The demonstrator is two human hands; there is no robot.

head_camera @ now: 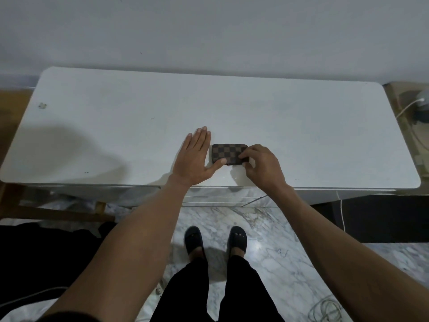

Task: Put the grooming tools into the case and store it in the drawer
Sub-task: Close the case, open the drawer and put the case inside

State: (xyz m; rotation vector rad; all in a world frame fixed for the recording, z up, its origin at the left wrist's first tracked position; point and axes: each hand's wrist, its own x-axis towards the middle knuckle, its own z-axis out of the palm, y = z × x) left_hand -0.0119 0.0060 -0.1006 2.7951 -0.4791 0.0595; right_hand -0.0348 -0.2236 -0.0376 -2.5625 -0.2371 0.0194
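A small brown checkered case lies closed on the white table top, near the front edge at the middle. My left hand rests flat on the table just left of the case, fingers spread, with the thumb touching the case's near left corner. My right hand grips the case's right end, fingers curled over its top and front edge. No loose grooming tools are in view. A white drawer front sits below the table edge, right under the case, and looks shut.
A wall runs close behind the table. Wooden chair legs stand at the lower left. At the right a white cable and a grey device lie on a beige surface. My feet in dark slippers stand on marble floor.
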